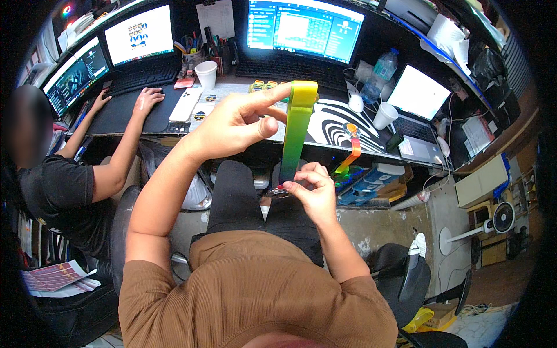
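A yellow-to-green medal ribbon (295,127) hangs stretched in front of me. Its yellow top end loops over the extended index finger of my left hand (241,119), whose thumb points away from it. At the lower end, my right hand (313,188) pinches the round medal (279,192) between thumb and fingers, above my lap. The medal is seen nearly edge-on, so its face is hidden. On the desk to the right lies another medal (351,129), its orange-to-green ribbon (351,155) dangling over the front edge. Behind my left hand sit several round yellow-rimmed pieces (264,86), partly covered.
To the left, a co-worker's hand (149,101) rests on a dark mat. The desk also bears a white phone (186,104), a foam cup (206,75), a second cup (385,116), a water bottle (383,72), a mouse (355,101) and a laptop (419,95). A fan (502,217) stands at right.
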Motion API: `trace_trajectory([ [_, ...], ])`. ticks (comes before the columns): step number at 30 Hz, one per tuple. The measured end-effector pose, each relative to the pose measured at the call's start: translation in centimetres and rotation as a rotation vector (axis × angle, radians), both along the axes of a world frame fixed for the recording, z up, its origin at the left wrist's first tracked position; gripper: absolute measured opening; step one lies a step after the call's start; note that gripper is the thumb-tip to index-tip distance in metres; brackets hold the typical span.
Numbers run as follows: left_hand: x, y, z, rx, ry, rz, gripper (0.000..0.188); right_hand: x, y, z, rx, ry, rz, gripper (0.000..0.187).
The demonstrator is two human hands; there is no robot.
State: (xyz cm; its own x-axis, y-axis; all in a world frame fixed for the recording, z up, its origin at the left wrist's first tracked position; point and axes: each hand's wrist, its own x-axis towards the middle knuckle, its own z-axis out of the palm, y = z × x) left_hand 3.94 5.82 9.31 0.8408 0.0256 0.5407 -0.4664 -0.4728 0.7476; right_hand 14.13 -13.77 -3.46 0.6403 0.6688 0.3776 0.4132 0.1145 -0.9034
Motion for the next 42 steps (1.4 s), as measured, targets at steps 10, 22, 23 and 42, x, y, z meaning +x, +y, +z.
trace_trajectory([
  [10,-2.3,-1.0,-1.9,-0.229,0.484,-0.355,0.103,2.1,-0.6,0.9,-0.148,1.141,0.562,0.016],
  [22,-3.7,-2.0,-3.3,-0.231,0.72,-0.594,0.104,2.4,-3.8,12.3,0.02,-1.109,0.251,0.018],
  [23,-3.8,-2.0,-3.2,-0.21,0.709,-0.579,0.102,2.4,-3.8,13.1,0.04,-1.142,0.288,0.016],
  [42,-3.0,-4.5,-4.1,-0.496,0.451,-0.243,0.075,1.2,-2.6,11.4,0.155,-0.839,0.116,0.031],
])
